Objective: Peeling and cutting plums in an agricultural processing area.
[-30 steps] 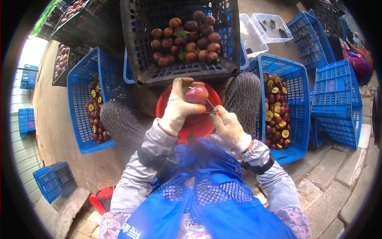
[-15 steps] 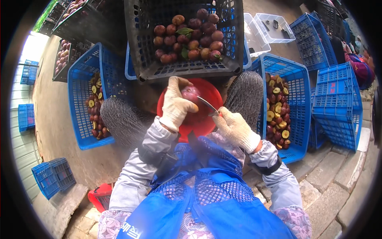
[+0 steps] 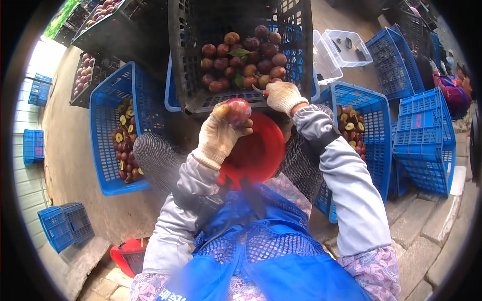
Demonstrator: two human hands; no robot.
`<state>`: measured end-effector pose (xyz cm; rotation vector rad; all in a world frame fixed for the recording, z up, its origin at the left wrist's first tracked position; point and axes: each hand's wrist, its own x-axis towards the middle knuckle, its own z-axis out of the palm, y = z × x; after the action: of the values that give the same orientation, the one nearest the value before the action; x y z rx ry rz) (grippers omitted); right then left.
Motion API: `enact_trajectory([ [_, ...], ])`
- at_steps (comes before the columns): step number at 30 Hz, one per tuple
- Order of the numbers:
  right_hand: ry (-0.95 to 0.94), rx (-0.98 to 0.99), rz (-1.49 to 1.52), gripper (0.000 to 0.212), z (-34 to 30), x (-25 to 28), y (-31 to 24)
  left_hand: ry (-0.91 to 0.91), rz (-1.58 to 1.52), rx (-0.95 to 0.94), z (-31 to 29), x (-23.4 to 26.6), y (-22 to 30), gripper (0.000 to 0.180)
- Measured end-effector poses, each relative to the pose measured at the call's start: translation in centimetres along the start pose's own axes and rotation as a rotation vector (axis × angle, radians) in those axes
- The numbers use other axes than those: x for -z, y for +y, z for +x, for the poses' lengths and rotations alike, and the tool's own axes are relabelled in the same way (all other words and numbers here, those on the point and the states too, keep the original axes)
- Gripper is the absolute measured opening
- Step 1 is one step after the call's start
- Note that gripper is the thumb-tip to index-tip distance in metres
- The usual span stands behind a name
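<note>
A whole reddish plum (image 3: 238,111) is gripped in the gloved fingers of my left hand (image 3: 216,138), above the left part of a red basin (image 3: 270,148) between my knees. My right hand (image 3: 285,98), also in a white glove, is closed around a small knife (image 3: 259,91) at the near side of a black crate (image 3: 175,60). Its curved blade points left, close to the nearest plums. Several whole plums (image 3: 221,63) lie in that crate, with a few green leaves among them.
Halved plums lie in a blue crate (image 3: 113,188) on my left and another blue crate (image 3: 384,150) on my right. Clear plastic bins (image 3: 346,62) stand beyond the right one. Stacked blue crates (image 3: 424,143) rise at far right; black crates of plums (image 3: 88,103) stand at back left.
My right hand has moved the knife away from the plum, forward to the black crate. My left hand still holds the plum, now a little higher. The view has shifted slightly.
</note>
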<state>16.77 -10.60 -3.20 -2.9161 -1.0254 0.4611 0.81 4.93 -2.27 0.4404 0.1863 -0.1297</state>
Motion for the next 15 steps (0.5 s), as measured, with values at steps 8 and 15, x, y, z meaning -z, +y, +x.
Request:
enact_trajectory([
  [8,0.693,0.182,0.800,0.016,-5.8,0.2,-6.2,0.150,0.342,-0.173,0.6,-2.5,-2.7,0.027],
  [15,0.864,0.005,0.540,0.020,-7.7,-0.6,-7.2,0.290,0.666,-0.387,2.2,-1.4,-6.0,0.024],
])
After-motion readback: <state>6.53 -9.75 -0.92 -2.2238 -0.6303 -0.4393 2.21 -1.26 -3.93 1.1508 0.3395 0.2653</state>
